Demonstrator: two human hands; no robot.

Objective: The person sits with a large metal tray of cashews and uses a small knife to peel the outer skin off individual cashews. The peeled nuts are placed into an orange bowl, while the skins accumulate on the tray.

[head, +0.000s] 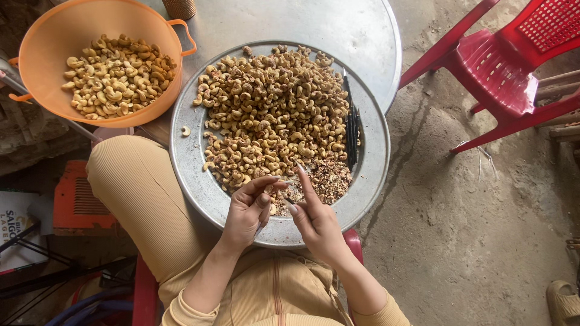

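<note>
Both hands' grip [284,202] pinches a cashew above the tray [193,175].

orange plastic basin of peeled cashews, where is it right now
In the head view the orange plastic basin sits at the upper left, touching the left rim of the round metal tray of unpeeled cashews, above the person's knee and far from both hands.

both hands [284,211] close together, fingers curled — pinching
</note>
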